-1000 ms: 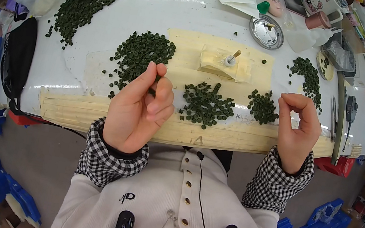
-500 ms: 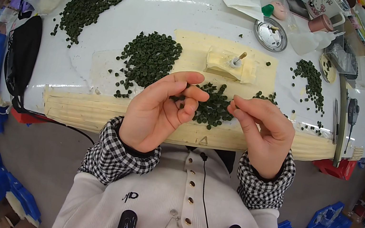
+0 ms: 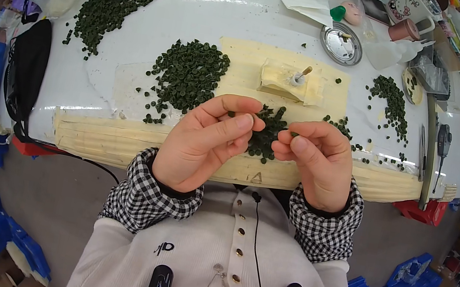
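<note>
My left hand [image 3: 206,139] is closed, its thumb and curled fingers around a small dark green cap-like piece that is mostly hidden. Facing it, my right hand [image 3: 321,165] pinches another small green piece [image 3: 293,134] between thumb and forefinger. The two hands stay apart above a loose heap of the same pieces [image 3: 267,137]. Beyond my left hand lies a larger pile of round green pieces [image 3: 189,73]. A cream taped block [image 3: 286,83] with a short upright peg [image 3: 304,72] stands behind the hands on a cream sheet [image 3: 245,55].
A long heap of green pieces [image 3: 123,1] lies far left, a smaller scatter [image 3: 393,107] at right. Further back are a round metal tin [image 3: 341,43], white paper [image 3: 305,1] and a thread spool [image 3: 404,30]. A padded cream strip [image 3: 97,136] covers the table's front edge.
My right hand has come left and a little lower, and a green piece now shows in its pinch. My left thumb has shifted slightly right over the fingers.
</note>
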The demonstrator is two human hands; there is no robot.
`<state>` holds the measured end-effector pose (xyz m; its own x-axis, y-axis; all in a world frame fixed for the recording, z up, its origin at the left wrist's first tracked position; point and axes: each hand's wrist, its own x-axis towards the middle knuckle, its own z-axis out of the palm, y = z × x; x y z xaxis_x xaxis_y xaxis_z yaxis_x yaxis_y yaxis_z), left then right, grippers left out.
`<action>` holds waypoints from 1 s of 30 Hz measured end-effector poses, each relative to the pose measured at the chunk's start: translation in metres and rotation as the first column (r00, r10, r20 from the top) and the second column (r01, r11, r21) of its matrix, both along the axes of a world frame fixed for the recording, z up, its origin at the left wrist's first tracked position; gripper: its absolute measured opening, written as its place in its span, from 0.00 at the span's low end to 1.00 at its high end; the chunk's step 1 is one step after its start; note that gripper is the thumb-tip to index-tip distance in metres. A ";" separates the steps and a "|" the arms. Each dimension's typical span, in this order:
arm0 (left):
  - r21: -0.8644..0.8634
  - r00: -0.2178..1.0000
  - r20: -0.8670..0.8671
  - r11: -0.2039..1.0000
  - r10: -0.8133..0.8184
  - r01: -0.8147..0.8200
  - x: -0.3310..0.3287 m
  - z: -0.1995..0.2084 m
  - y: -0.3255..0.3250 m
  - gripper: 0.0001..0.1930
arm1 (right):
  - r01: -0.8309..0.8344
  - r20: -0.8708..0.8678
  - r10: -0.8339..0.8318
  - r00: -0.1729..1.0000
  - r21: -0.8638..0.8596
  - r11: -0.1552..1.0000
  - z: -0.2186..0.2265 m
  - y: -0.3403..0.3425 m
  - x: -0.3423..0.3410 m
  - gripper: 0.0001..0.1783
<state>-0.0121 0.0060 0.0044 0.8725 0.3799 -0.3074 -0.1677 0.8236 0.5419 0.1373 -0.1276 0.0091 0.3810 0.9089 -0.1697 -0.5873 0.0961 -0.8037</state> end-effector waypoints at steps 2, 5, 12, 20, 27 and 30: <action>-0.011 0.998 0.050 1.000 -0.024 0.024 -0.001 -0.004 0.002 0.08 | -0.012 -0.063 0.012 0.998 0.002 1.000 0.000 0.001 0.000 0.10; 0.039 0.998 0.062 0.999 -0.030 0.027 -0.002 -0.007 -0.001 0.09 | -0.005 -0.058 0.004 0.998 -0.013 1.000 0.002 0.002 -0.002 0.08; 0.114 1.000 0.026 0.993 -0.017 0.014 0.000 -0.007 -0.007 0.09 | 0.143 0.395 -0.159 0.905 0.070 0.987 0.004 0.004 -0.017 0.08; 0.209 0.999 0.023 0.978 -0.026 0.020 0.000 -0.004 -0.008 0.08 | 0.185 0.734 -0.220 0.642 0.130 0.974 0.007 0.011 -0.018 0.08; 0.216 0.999 0.007 0.975 0.051 -0.052 0.002 -0.003 -0.013 0.07 | 0.223 0.836 -0.303 0.458 0.222 0.949 0.001 0.013 -0.022 0.09; 0.198 0.997 0.005 0.977 0.078 -0.077 0.003 -0.002 -0.015 0.06 | 0.237 0.869 -0.324 0.375 0.249 0.939 0.002 0.015 -0.024 0.10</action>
<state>-0.0095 -0.0087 0.0020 0.8372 0.5000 -0.2216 -0.2252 0.6843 0.6935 0.1129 -0.1130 0.0112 0.5100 0.7111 0.4840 0.5231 0.1903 -0.8307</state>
